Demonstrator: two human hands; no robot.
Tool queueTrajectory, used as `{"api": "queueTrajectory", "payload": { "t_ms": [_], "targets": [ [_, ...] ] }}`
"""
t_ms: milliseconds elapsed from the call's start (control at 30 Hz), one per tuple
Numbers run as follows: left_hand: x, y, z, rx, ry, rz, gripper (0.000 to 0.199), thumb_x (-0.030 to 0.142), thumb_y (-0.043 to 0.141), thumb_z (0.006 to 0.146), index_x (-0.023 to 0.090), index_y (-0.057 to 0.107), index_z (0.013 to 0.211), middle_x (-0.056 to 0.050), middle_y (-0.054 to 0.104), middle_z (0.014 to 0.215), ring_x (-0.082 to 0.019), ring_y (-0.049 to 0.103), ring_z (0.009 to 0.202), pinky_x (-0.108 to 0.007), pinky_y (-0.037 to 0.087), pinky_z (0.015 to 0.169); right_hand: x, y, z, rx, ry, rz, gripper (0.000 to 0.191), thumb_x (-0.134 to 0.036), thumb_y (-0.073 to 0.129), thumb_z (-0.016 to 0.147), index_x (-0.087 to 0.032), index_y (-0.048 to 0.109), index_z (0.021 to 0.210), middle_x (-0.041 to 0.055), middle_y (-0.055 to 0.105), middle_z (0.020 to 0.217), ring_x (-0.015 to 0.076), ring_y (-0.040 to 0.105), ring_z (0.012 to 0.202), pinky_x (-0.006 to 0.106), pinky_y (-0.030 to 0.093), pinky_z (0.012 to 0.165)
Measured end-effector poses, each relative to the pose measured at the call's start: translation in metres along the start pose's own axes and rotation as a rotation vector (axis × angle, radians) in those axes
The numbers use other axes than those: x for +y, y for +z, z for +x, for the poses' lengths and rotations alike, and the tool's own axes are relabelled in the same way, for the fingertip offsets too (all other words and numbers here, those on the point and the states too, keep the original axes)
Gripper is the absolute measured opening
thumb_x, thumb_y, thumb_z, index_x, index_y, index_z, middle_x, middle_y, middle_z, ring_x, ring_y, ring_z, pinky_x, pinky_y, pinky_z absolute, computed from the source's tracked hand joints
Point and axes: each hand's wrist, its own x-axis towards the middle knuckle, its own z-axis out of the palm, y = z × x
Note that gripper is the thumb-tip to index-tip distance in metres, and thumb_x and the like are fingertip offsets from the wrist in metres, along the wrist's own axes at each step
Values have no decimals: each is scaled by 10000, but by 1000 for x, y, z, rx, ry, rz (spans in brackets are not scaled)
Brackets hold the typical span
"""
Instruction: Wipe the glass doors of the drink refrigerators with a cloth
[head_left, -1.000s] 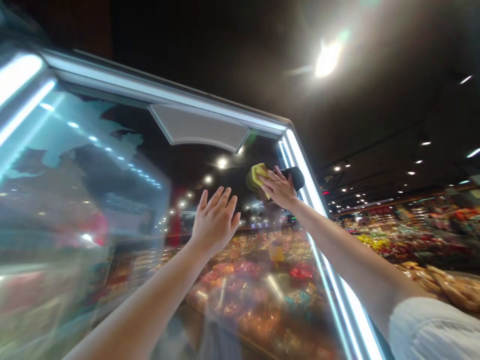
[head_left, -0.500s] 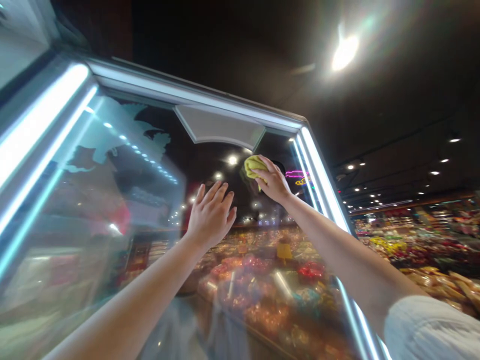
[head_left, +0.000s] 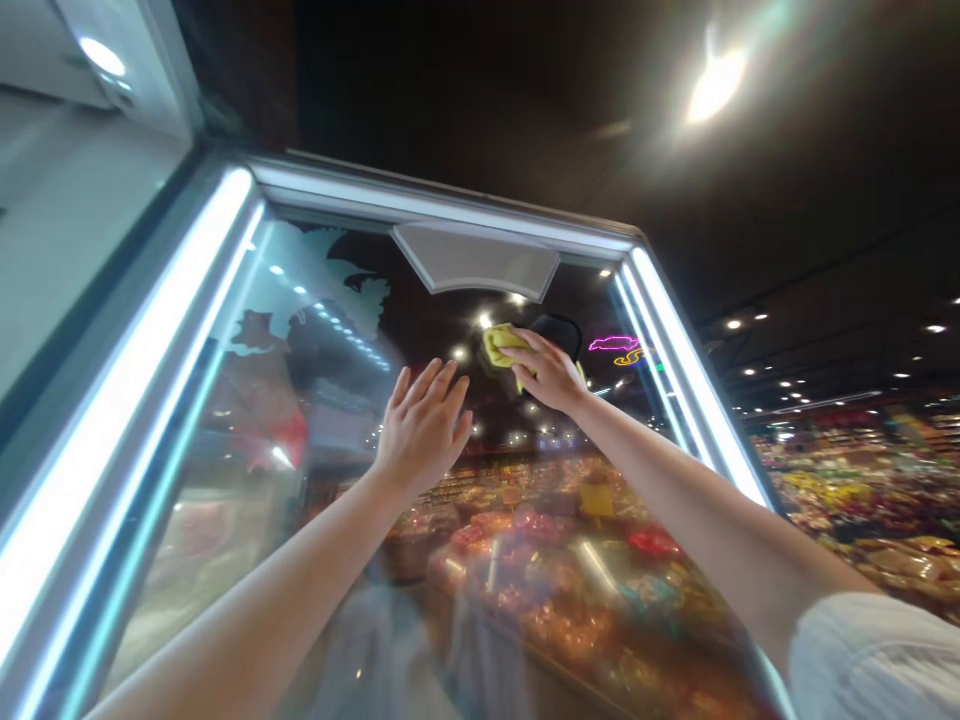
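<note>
Fingers [head_left: 517, 350] of the right hand [head_left: 553, 372] are clamped on the cloth [head_left: 501, 345], a bunched yellow piece held up at the glass [head_left: 465, 430], right of the middle and below the white panel [head_left: 480, 262]. Left of it, the left hand [head_left: 420, 425] is raised with its palm toward the glass and its fingers apart; it holds nothing, and I cannot tell whether the palm touches the pane. A dark shape [head_left: 559, 328] shows just behind the right hand, too unclear to name. One bright strip [head_left: 124, 378] slants down the left side of the glass, another [head_left: 697, 370] down the right, and a third [head_left: 450, 211] runs along the top. Pale decal-like patches [head_left: 300, 255] lie at the upper left. Pink and orange neon lines [head_left: 615, 345] glow right of the right hand. Blurred, colourful goods [head_left: 847, 495] stand at the far right, and similar ones show in the glass. A ceiling lamp [head_left: 718, 85] shines at the upper right; a white sleeve [head_left: 870, 650] covers the right upper arm.
</note>
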Motion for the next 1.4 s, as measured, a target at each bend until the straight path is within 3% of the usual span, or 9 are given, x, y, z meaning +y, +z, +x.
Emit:
{"api": "queueTrajectory", "payload": {
  "t_ms": [200, 333, 467, 667, 800, 933, 1067, 1200, 1400],
  "targets": [
    [-26, -8, -7, -6, -59, 40, 503, 370, 369, 998, 202, 543, 1439, -96, 444, 1595, -281, 361, 1510, -554, 265, 1248, -17, 16, 51, 220, 532, -66, 447, -232, 411, 987, -257, 636, 1373, 60, 465, 1576, 260, 469, 1400, 441, 389, 1165],
    [-32, -10, -11, -28, -68, 36, 520, 369, 378, 996, 193, 522, 1463, -99, 419, 1609, -285, 347, 1517, -547, 249, 1256, -63, 29, 50, 86, 184, -25, 423, -323, 433, 1020, -290, 610, 1403, 18, 458, 1590, 228, 413, 1452, 424, 322, 1214],
    [-43, -13, -23, -44, -82, 32, 531, 368, 365, 1000, 179, 510, 1474, -111, 420, 1606, -294, 345, 1517, -564, 247, 1253, -54, 17, 8, -31, -27, -18, 391, -312, 447, 1023, -380, 631, 1362, -67, 472, 1581, 209, 357, 1498, 470, 245, 1257],
    [-61, -17, -37, -51, -104, 47, 530, 362, 379, 995, 193, 506, 1482, -108, 413, 1610, -302, 363, 1507, -573, 266, 1244, -67, 24, 49, 99, 554, -62, 497, -307, 420, 1030, -370, 450, 1523, 12, 319, 1673, 372, 175, 1560, 736, 214, 1173],
    [-61, -20, -42, -45, -82, 45, 529, 361, 381, 998, 205, 494, 1491, -105, 412, 1611, -303, 365, 1506, -579, 276, 1237, -119, 38, 67, -7, 279, -19, 546, -328, 405, 1043, -418, 322, 1575, 9, 284, 1687, 374, 175, 1561, 768, 189, 1161],
    [-66, -24, -54, -30, -102, 43, 518, 357, 396, 993, 191, 523, 1467, -106, 437, 1597, -306, 384, 1495, -574, 276, 1238, -117, 37, 31, -50, -19, 8, 541, -262, 410, 1026, -428, 393, 1540, -41, 434, 1611, 280, 300, 1529, 656, 203, 1232],
    [-77, -27, -66, -23, -157, 46, 517, 362, 409, 991, 184, 532, 1460, -111, 456, 1584, -312, 393, 1489, -581, 292, 1230, -91, 38, 28, 144, 238, -39, 450, -207, 419, 991, -286, 634, 1378, 41, 525, 1534, 282, 407, 1449, 520, 321, 1217],
    [-83, -29, -70, -25, -148, 61, 503, 360, 412, 993, 208, 543, 1455, -102, 457, 1583, -313, 396, 1487, -579, 298, 1228, -115, 55, 66, 240, 441, -9, 459, -203, 426, 979, -286, 623, 1384, 73, 516, 1529, 327, 418, 1419, 652, 272, 1198],
    [-92, -37, -78, -11, -128, 92, 508, 361, 407, 996, 180, 551, 1448, -114, 457, 1581, -316, 407, 1480, -582, 301, 1226, -138, 56, 52, 74, -68, 72, 424, -242, 463, 987, -345, 650, 1353, -5, 550, 1523, 255, 435, 1438, 528, 323, 1216]
  ]
}}
